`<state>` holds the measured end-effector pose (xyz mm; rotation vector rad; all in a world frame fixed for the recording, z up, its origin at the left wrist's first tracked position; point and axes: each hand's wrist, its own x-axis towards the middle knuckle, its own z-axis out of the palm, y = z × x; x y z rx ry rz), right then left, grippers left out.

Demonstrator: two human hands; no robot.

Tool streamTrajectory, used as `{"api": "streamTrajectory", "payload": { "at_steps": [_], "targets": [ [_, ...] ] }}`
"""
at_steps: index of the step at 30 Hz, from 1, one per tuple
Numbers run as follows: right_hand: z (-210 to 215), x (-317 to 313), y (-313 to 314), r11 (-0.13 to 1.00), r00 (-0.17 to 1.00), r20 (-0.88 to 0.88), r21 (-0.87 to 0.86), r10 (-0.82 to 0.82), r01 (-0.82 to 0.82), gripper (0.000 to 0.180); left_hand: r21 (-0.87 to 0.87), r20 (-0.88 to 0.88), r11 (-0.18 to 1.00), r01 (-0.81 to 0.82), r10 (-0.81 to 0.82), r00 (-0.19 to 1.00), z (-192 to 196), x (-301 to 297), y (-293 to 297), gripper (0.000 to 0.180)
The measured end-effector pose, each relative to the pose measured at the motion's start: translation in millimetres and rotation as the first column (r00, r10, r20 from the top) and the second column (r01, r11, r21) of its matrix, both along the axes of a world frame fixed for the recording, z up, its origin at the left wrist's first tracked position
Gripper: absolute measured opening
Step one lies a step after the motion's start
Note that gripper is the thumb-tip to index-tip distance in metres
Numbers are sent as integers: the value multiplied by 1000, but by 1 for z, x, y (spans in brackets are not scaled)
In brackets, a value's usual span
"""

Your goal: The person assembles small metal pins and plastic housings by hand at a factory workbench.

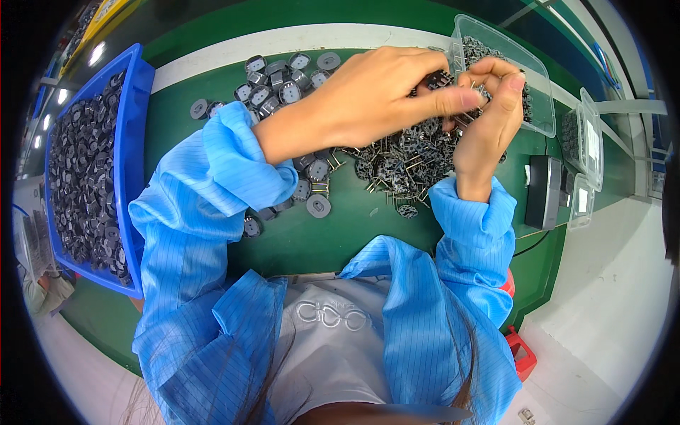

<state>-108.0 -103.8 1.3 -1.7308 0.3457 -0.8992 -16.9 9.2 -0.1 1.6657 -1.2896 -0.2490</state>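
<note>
Above the far right of the green table my left hand (361,99) reaches across, its fingers curled round a small black part with metal pins (439,79). Close against it, my right hand (489,120) is bent inward, thumb and fingers pinching a small part with thin metal prongs (483,92). The fingertips of both hands nearly meet, so it is hard to tell whether these pieces are joined. Below them lies a heap of black parts with metal pins (411,159). Round grey plug housings (289,92) are scattered to the left, partly behind my left forearm.
A blue bin (134,177) full of dark round pieces stands at the left. At the far right is a clear plastic box (542,117) holding small parts. A black box-shaped device (544,191) and more clear containers (590,142) stand at the right edge.
</note>
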Motion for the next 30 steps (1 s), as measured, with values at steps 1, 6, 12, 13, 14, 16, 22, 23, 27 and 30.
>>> {"api": "streamTrajectory", "payload": {
  "at_steps": [1,6,12,13,14,16,22,23,27,30],
  "targets": [
    [-1,0,1,1000,1000,0,0,3,-3,52,5,92,999,-39,39,995,-1,-2,0,40],
    [-13,6,-6,979,997,34,-192,-69,75,55,-37,184,998,-49,55,981,-8,1,-2,35],
    [-5,-2,-2,996,953,-302,-60,38,-59,57,-193,205,964,-181,220,954,0,8,1,26],
    [-6,-1,0,998,967,-247,-3,62,-65,55,-193,205,964,-184,222,953,-1,7,1,26],
    [-8,-1,1,998,984,-177,-47,23,-32,52,-191,101,974,-119,140,985,-3,5,-1,26],
    [-11,4,3,994,996,-85,-106,-19,10,50,-196,-4,979,-53,54,999,-3,4,-1,26],
    [-15,0,3,991,999,-27,-125,-45,42,54,63,-42,998,22,-20,999,5,5,6,28],
    [-13,-2,4,998,1000,-29,-63,-10,8,54,87,-57,994,65,-60,997,5,5,6,28],
    [-9,-2,0,855,986,104,-492,-131,165,58,-166,-56,983,74,-84,995,-2,0,6,32],
    [-8,-3,6,816,977,81,-538,-198,210,60,10,-62,986,167,-166,984,3,6,4,34]
  ]
}}
